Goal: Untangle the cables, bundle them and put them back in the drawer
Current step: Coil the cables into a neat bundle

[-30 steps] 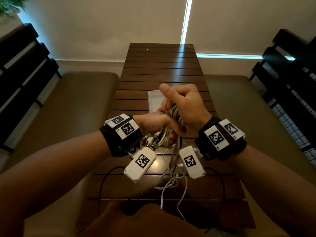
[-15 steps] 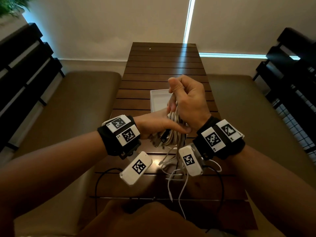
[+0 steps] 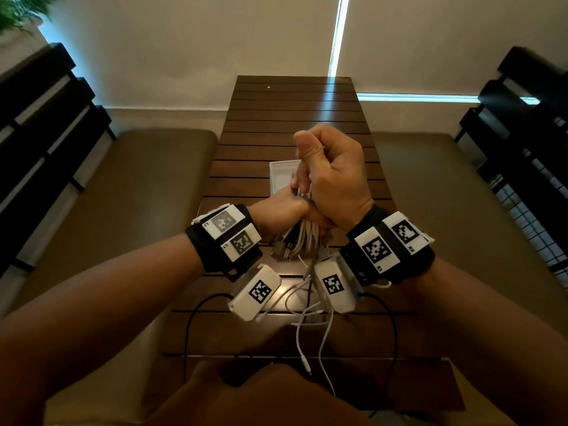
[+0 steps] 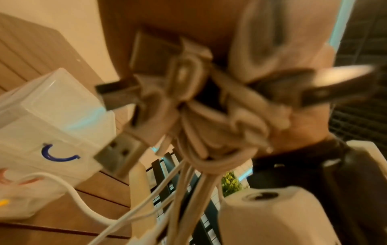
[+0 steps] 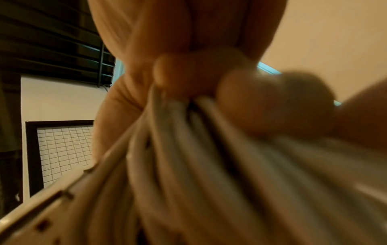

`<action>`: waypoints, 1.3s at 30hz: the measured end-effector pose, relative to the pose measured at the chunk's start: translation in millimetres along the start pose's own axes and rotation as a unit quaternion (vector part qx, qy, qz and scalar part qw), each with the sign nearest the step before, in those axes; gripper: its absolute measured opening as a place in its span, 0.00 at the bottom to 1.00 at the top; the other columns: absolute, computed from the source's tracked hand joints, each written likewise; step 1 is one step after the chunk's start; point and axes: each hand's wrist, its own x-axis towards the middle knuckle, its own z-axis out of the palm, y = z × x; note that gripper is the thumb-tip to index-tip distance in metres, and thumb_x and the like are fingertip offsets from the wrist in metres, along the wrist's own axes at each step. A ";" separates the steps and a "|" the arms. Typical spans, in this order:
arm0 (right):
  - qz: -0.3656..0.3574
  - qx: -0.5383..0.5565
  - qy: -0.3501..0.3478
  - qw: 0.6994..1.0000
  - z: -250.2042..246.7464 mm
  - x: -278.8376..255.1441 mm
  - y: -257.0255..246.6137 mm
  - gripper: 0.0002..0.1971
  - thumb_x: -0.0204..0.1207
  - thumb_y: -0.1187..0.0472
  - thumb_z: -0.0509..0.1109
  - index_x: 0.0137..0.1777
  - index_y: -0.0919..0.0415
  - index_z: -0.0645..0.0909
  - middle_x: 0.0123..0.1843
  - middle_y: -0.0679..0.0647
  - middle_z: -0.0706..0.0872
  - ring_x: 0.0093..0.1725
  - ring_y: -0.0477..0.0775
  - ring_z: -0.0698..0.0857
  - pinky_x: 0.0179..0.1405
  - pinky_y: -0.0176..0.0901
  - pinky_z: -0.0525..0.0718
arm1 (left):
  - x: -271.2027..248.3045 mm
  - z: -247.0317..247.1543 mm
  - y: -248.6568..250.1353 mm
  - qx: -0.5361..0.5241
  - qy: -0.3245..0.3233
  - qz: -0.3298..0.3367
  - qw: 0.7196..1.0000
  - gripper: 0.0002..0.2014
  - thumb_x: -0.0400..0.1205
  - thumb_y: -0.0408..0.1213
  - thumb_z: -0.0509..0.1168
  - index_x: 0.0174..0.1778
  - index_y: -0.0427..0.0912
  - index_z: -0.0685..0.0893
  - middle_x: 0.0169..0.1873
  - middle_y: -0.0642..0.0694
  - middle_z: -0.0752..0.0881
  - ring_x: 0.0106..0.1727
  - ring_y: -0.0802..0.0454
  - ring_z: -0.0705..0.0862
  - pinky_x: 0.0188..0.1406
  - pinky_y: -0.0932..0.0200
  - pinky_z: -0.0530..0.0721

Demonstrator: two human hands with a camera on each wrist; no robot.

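Observation:
A thick bundle of white cables hangs between my two hands above the slatted wooden table. My right hand is a fist round the top of the bundle, thumb up. My left hand grips the bundle just below, partly hidden behind the right. USB plugs stick out at the lower left, and the left wrist view shows the plugs and folded cable loops close up. Loose white cable ends dangle toward my lap. The right wrist view shows the cable strands under curled fingers.
A translucent white plastic box sits on the table behind my hands, and it appears again as the box beside the plugs. Padded benches flank the table. Black slatted frames stand at both sides. Thin black wires loop from my wrists.
My right hand has risen and twisted slightly on the bundle while the left hand slid down and tucked behind it. The dangling cable ends swung lower.

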 end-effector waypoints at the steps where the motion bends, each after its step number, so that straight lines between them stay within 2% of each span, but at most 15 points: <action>1: -0.002 -0.009 -0.014 1.000 -1.9 0.5 0.6 0.08 0.83 0.54 0.64 0.43 0.55 0.75 0.24 0.47 0.80 0.22 0.49 0.79 0.23 0.44 0.81 | 0.8 -1.8 -0.8 -0.002 -0.002 -0.014 1.000 0.07 0.67 0.26 0.66 0.40 0.32 0.83 0.31 0.42 0.87 0.33 0.48 0.87 0.37 0.56 0.88; 2: 0.007 -0.020 -0.030 0.999 -4.5 1.4 0.5 0.10 0.80 0.47 0.64 0.50 0.53 0.75 0.30 0.48 0.83 0.28 0.50 0.84 0.29 0.43 0.84 | 0.6 -3.8 -1.4 -0.010 -0.004 -0.027 1.000 0.06 0.69 0.26 0.66 0.40 0.33 0.83 0.30 0.42 0.87 0.33 0.47 0.87 0.37 0.54 0.88; 5: 0.082 -0.060 -0.076 0.992 -21.7 3.6 11.1 0.38 0.69 0.28 0.60 0.75 0.46 0.60 0.56 0.54 0.86 0.60 0.46 0.85 0.60 0.40 0.83 | 1.1 -13.1 -6.5 -0.073 0.033 -0.057 0.995 0.02 0.74 0.25 0.68 0.40 0.33 0.83 0.28 0.40 0.85 0.36 0.40 0.85 0.51 0.40 0.87; 7: 0.177 -0.060 -0.139 0.973 -34.6 -2.1 19.6 0.49 0.66 0.28 0.69 0.82 0.39 0.47 0.74 0.59 0.76 0.73 0.51 0.77 0.71 0.52 0.77 | 1.8 -20.9 -10.5 -0.135 0.057 -0.062 0.987 0.05 0.72 0.29 0.69 0.42 0.33 0.82 0.30 0.40 0.82 0.36 0.40 0.85 0.42 0.45 0.90; 8: 0.232 -0.061 -0.191 0.952 -38.4 -7.9 23.8 0.53 0.65 0.37 0.76 0.82 0.37 0.44 0.78 0.59 0.72 0.75 0.53 0.75 0.73 0.56 0.75 | 2.5 -26.0 -12.1 -0.158 0.059 -0.061 0.984 0.06 0.72 0.31 0.68 0.41 0.34 0.82 0.30 0.40 0.82 0.34 0.42 0.85 0.36 0.50 0.89; 10: 0.307 -0.066 -0.305 0.899 -38.3 -24.8 34.5 0.54 0.64 0.55 0.83 0.83 0.41 0.49 0.75 0.55 0.75 0.71 0.52 0.78 0.72 0.55 0.76 | 1.6 -34.1 -12.7 -0.202 0.041 -0.057 0.977 0.06 0.74 0.36 0.66 0.35 0.38 0.83 0.31 0.42 0.84 0.35 0.45 0.85 0.40 0.51 0.86; 12: 0.331 -0.073 -0.349 0.874 -35.5 -36.7 47.5 0.35 0.70 0.64 0.79 0.75 0.52 0.67 0.64 0.54 0.84 0.60 0.51 0.86 0.64 0.49 0.83 | 2.0 -38.3 -13.4 -0.262 0.033 -0.043 0.964 0.10 0.77 0.38 0.63 0.32 0.40 0.83 0.31 0.45 0.86 0.42 0.45 0.87 0.54 0.45 0.83; 14: 0.338 -0.077 -0.335 0.876 -32.3 -40.9 57.7 0.18 0.76 0.63 0.74 0.64 0.61 0.77 0.54 0.62 0.88 0.47 0.55 0.90 0.51 0.48 0.88 | 1.7 -37.5 -14.9 -0.332 0.046 -0.026 0.942 0.10 0.77 0.37 0.62 0.32 0.40 0.84 0.36 0.45 0.88 0.50 0.45 0.89 0.62 0.43 0.81; 17: 0.343 -0.079 -0.341 0.872 -31.5 -43.4 68.2 0.10 0.79 0.62 0.70 0.58 0.64 0.79 0.46 0.60 0.88 0.36 0.47 0.87 0.39 0.43 0.87 | -0.9 -36.2 -21.5 -0.369 0.065 -0.031 0.927 0.13 0.77 0.38 0.60 0.27 0.40 0.82 0.43 0.42 0.90 0.60 0.42 0.87 0.65 0.40 0.80; 21: 0.343 -0.076 -0.295 0.889 -25.1 -58.4 75.3 0.08 0.82 0.62 0.66 0.58 0.65 0.79 0.42 0.53 0.85 0.31 0.38 0.85 0.32 0.35 0.82 | -1.3 -36.7 -24.6 -0.391 0.107 -0.031 0.914 0.12 0.77 0.41 0.61 0.29 0.41 0.77 0.30 0.45 0.83 0.48 0.43 0.89 0.66 0.41 0.80; 25: 0.304 -0.138 -0.189 0.924 -3.3 -85.2 85.8 0.06 0.83 0.59 0.64 0.52 0.61 0.79 0.40 0.58 0.84 0.34 0.49 0.84 0.38 0.52 0.86 | 7.4 -45.0 -29.4 -0.419 0.212 -0.020 0.883 0.16 0.82 0.43 0.62 0.28 0.43 0.76 0.24 0.48 0.76 0.27 0.51 0.76 0.44 0.50 0.80; 30: 0.242 -0.328 -0.236 0.882 -0.1 -80.7 64.7 0.08 0.81 0.53 0.66 0.55 0.56 0.79 0.46 0.53 0.85 0.45 0.54 0.82 0.43 0.47 0.79 | 8.4 -51.0 -34.0 -0.287 0.396 -0.082 0.869 0.11 0.80 0.40 0.69 0.52 0.38 0.80 0.25 0.46 0.85 0.23 0.49 0.84 0.28 0.53 0.84; 34: 0.181 -0.398 -0.286 0.853 -13.1 -57.1 40.6 0.08 0.81 0.55 0.66 0.48 0.59 0.82 0.42 0.56 0.86 0.41 0.56 0.82 0.39 0.47 0.79 | 6.7 -49.4 -25.9 -0.219 0.427 -0.087 0.873 0.17 0.80 0.39 0.70 0.62 0.39 0.77 0.35 0.43 0.89 0.28 0.49 0.88 0.31 0.51 0.88; 37: 0.161 -0.425 -0.338 0.824 -20.2 -41.4 24.6 0.09 0.80 0.51 0.69 0.50 0.56 0.83 0.43 0.53 0.86 0.42 0.54 0.84 0.39 0.45 0.80 | 6.0 -52.7 -23.5 -0.152 0.424 -0.091 0.888 0.15 0.78 0.40 0.72 0.58 0.40 0.80 0.45 0.40 0.89 0.45 0.44 0.89 0.50 0.43 0.89; 39: 0.148 -0.445 -0.378 0.798 -20.8 -33.2 16.9 0.10 0.80 0.51 0.69 0.54 0.55 0.84 0.46 0.53 0.87 0.44 0.54 0.84 0.40 0.44 0.80 | 6.6 -51.1 -21.8 -0.101 0.416 -0.092 0.899 0.09 0.79 0.40 0.71 0.51 0.42 0.82 0.45 0.40 0.88 0.48 0.44 0.88 0.54 0.44 0.87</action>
